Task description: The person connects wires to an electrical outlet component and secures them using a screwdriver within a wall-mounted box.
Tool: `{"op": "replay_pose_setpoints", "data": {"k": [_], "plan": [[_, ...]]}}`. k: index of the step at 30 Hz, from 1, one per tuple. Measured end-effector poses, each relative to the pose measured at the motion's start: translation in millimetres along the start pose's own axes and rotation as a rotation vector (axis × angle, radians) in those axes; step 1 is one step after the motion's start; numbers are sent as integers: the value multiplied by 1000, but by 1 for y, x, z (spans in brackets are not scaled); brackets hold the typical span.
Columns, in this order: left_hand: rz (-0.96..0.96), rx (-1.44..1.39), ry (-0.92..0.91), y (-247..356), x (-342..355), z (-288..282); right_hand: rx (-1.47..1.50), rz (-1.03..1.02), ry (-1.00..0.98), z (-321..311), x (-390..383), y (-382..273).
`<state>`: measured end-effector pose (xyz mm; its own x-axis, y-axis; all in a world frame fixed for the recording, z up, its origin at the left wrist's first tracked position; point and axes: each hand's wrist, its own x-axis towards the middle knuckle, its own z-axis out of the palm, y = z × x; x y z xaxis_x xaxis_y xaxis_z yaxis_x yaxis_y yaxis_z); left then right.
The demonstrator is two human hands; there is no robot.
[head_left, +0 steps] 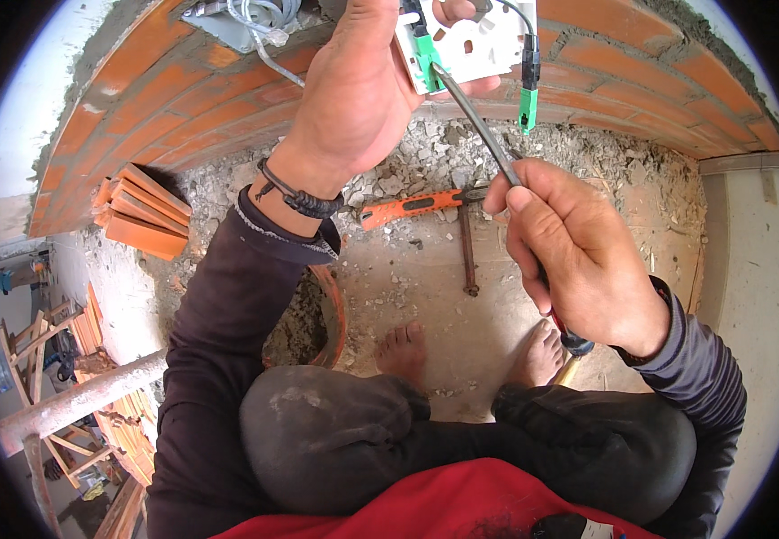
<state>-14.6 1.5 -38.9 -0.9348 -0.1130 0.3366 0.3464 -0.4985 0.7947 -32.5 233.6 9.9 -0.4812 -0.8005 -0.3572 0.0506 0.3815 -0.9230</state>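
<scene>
At the top centre, my left hand (358, 108) is wrapped round a white plastic wall box (472, 40), its fingers behind the box. A green fibre connector (427, 61) sits at the box's left edge. From the right side hangs a second connector (529, 94), black and green, on a thin black cable. My right hand (578, 251) grips a screwdriver (477, 121) with a long metal shaft and a dark and red handle. The shaft's tip touches or lies very near the green connector in the box; which of the two I cannot tell.
Below lie an orange-handled utility knife (412, 208) and a rusty bolt (467, 256). Rubble (425, 157) lines the foot of the brick wall (174, 99). Bricks (142, 214) are stacked left, near a round orange-rimmed bucket (340, 314). Grey cable (264, 18) coils at the top left.
</scene>
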Motion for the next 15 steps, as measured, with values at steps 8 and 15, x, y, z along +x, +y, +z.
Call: {"op": "replay_pose_setpoints", "data": {"k": [8,15], "plan": [[4,113,123,5,0,19,7,-85,-33,0,-1,7],[-18,164,132,12,-3,34,1,-99,-15,0,-3,6]]}}
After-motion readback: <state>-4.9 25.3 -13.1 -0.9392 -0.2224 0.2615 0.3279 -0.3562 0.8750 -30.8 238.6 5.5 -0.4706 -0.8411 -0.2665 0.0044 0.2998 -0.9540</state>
